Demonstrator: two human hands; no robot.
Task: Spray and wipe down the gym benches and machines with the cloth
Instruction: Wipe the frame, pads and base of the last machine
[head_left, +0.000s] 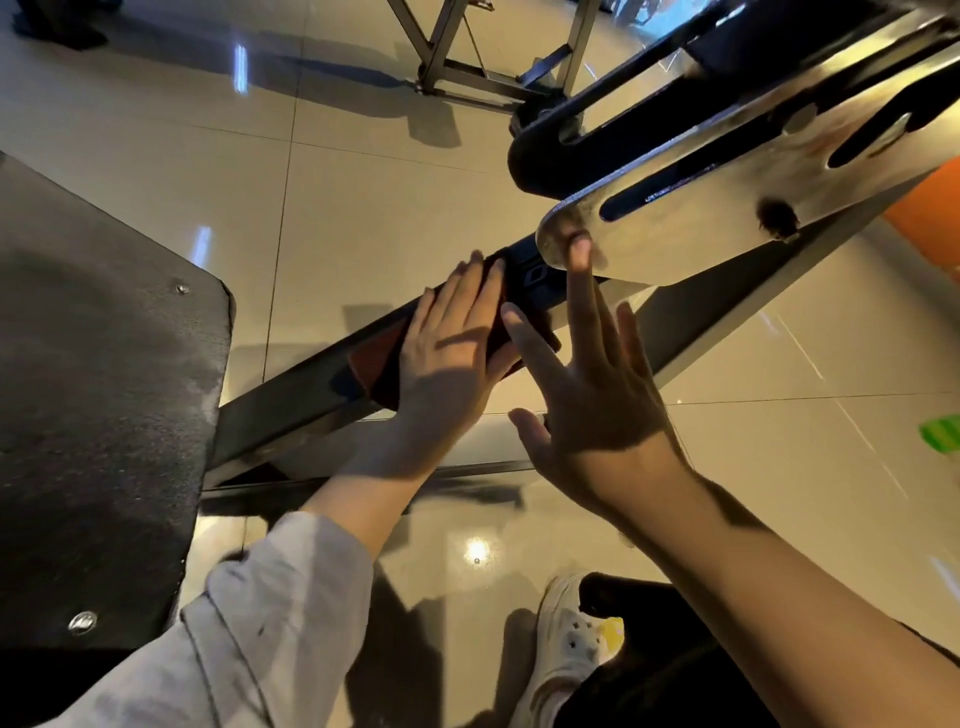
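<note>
A dark red cloth (375, 358) lies on a slanted dark metal beam (291, 400) of a gym machine. My left hand (447, 358) presses flat on the cloth with straight fingers. To its right my right hand (587, 384) is spread open, its index fingertip touching the rounded end of a shiny slotted metal plate (727, 218) above the beam. No spray bottle is in view.
A black padded plate (98, 415) with bolts fills the left side. Another machine's steel frame (467, 73) stands on the glossy tiled floor at the top. My white shoe (566, 644) is at the bottom, and an orange surface (930, 218) at the right edge.
</note>
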